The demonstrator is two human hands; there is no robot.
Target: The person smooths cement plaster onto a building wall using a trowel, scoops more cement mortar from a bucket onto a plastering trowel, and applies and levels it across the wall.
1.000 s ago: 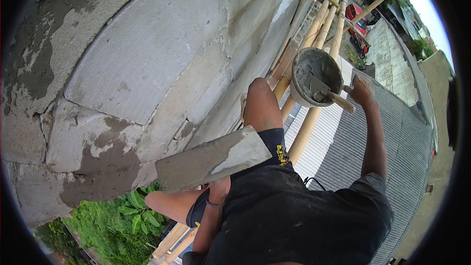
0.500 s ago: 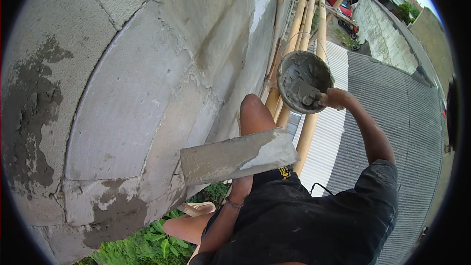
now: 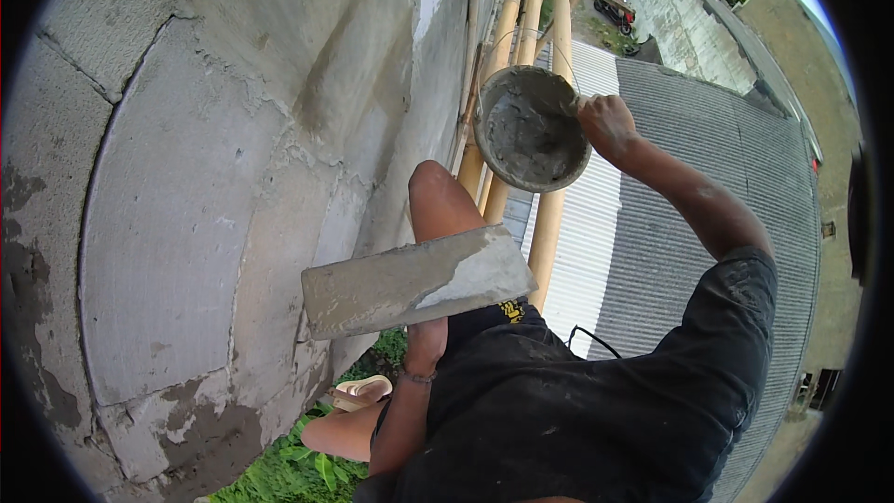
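My left hand (image 3: 427, 339) holds a long rectangular mortar board (image 3: 410, 284) from below, its fingers hidden by the board. Grey wet mortar smears much of the board's top; a paler patch shows at its right end. Up and to the right, my closed right hand (image 3: 607, 125) is at the right rim of a round black bucket (image 3: 487, 144). It grips the trowel's handle (image 3: 579, 104); the blade cannot be made out against the mortar (image 3: 533, 135) in the bucket. The bucket sits on bamboo poles and has a thin wire handle.
A block wall (image 3: 172, 224), partly plastered with damp patches, rises on the left. Bamboo scaffold poles (image 3: 547, 242) run along it. Corrugated roofing (image 3: 694, 177) lies below on the right, greenery (image 3: 289, 470) below left. My bent knee (image 3: 442, 196) is between wall and poles.
The trowel blade, visible in the mortar before, no longer shows distinctly. My right hand has shifted up along the bucket's rim. The view has swung, moving the scene leftward.
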